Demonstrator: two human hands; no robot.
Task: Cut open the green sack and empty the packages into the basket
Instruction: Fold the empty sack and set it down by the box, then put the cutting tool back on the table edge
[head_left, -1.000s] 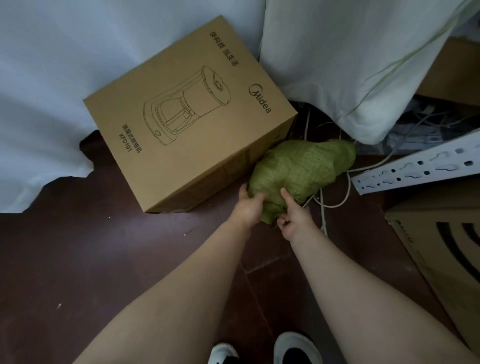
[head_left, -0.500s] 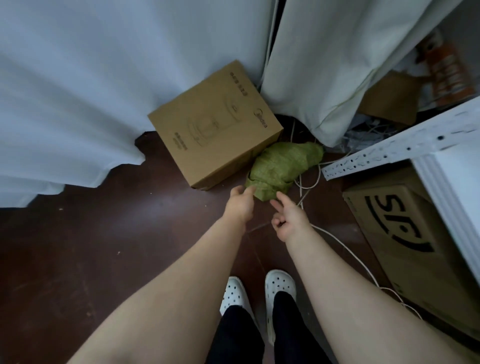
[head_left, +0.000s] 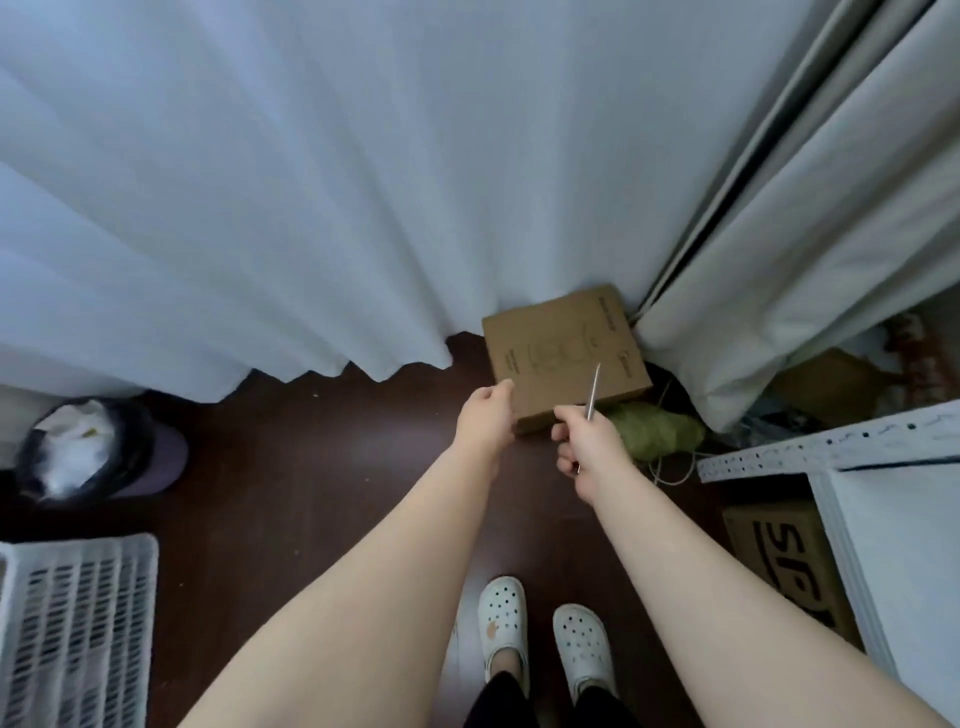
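Head view: camera raised since half second ago. Green sack left on floor between cardboard box and curtain. Right hand now closed on thin metal blade; left hand loosely curled, empty. White basket now seen lower left.

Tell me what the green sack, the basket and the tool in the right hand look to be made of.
Green sack: looks like woven plastic fabric, matte and crumpled. Basket: white moulded plastic, by its slotted walls. Tool in the right hand: thin, grey, pale sheen, probably metal; too small to be sure.
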